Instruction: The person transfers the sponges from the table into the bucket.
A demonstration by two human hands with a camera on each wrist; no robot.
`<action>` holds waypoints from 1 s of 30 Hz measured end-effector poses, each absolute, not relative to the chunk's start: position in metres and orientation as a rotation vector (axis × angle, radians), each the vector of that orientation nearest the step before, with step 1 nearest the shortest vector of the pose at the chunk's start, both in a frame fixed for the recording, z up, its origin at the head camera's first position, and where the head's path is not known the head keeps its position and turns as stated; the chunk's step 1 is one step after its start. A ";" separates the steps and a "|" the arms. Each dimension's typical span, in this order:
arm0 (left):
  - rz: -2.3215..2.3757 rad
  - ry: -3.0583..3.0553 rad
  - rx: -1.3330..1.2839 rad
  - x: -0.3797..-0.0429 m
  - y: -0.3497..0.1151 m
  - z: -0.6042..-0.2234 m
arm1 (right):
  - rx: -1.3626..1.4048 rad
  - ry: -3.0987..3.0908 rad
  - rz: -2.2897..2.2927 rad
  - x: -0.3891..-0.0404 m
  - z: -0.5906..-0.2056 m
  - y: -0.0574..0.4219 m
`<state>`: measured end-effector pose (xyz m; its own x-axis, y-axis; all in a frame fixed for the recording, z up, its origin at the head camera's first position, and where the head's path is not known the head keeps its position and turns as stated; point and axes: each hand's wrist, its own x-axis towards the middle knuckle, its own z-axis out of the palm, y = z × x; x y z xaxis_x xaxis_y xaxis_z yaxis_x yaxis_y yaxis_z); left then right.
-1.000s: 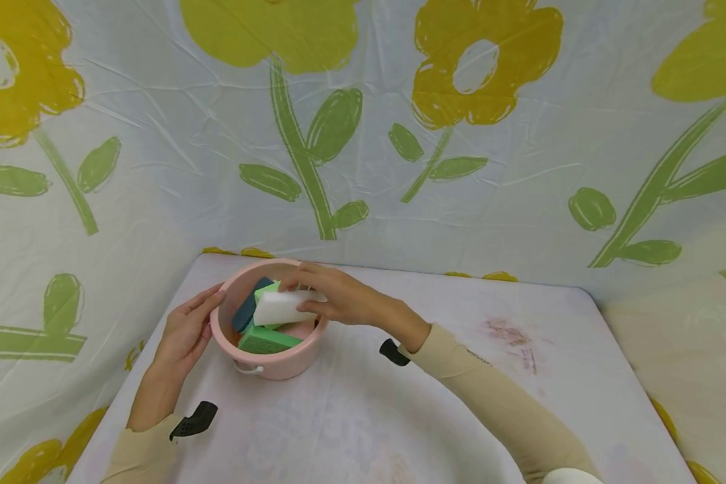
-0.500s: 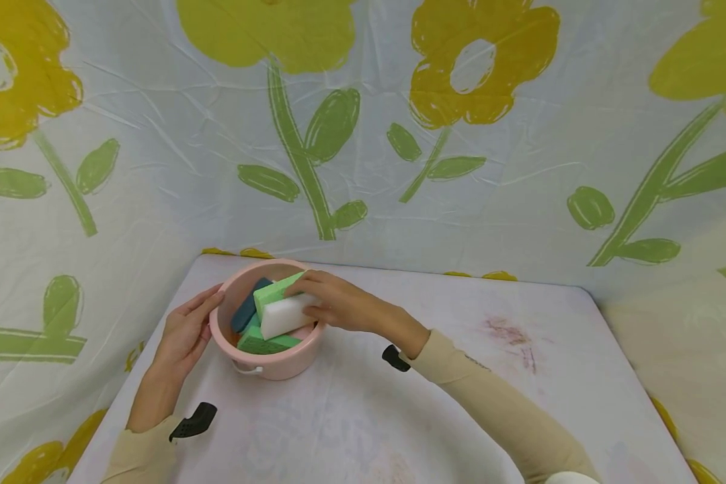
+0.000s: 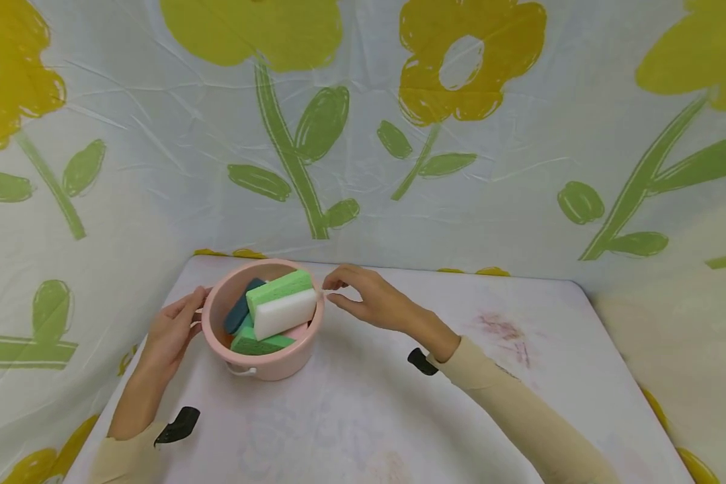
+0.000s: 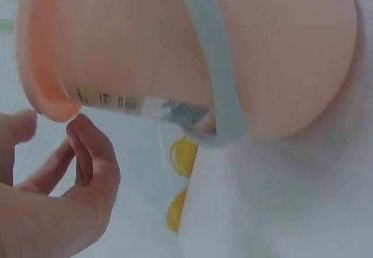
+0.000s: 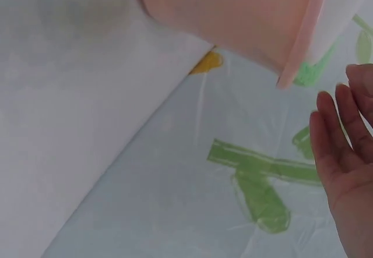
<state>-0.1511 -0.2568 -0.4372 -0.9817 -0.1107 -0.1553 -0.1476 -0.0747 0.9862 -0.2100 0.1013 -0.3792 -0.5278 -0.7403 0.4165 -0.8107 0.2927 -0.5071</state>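
Observation:
A pink bucket [image 3: 281,368] stands at the back left of the table, filled with sponges. On top lies a white sponge block [image 3: 286,314], leaning against a light green sponge [image 3: 278,290]. Beneath them show a darker green sponge [image 3: 257,345] and a dark blue one [image 3: 238,310]. My left hand [image 3: 171,334] is at the bucket's left rim, thumb and fingertips close to the rim [image 4: 55,113]; contact is hard to tell. My right hand [image 3: 378,301] is just outside the right rim, its fingers loosely bent and holding nothing.
The bucket's pale handle [image 4: 213,54] hangs down its side. A flower-print cloth [image 3: 363,168] rises behind and beside the table [image 3: 387,410]. The table's surface has a reddish stain [image 3: 503,329] on the right.
My right hand has let go of the white sponge block and drawn back right, out of the bucket. The left hand's fingers have slipped outward from over the rim.

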 end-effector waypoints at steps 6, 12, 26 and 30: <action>2.038 2.487 -0.372 -0.152 -0.262 -0.437 | 1.337 -2.472 1.141 -0.206 -0.386 0.126; 1.946 2.664 -0.402 -0.152 -0.269 -0.441 | 1.225 -2.485 1.170 -0.203 -0.399 0.151; 1.514 3.036 -0.497 -0.158 -0.280 -0.456 | 0.922 -2.522 1.092 -0.191 -0.437 0.225; 1.436 3.142 -0.503 -0.159 -0.283 -0.459 | 0.841 -2.534 1.034 -0.187 -0.446 0.245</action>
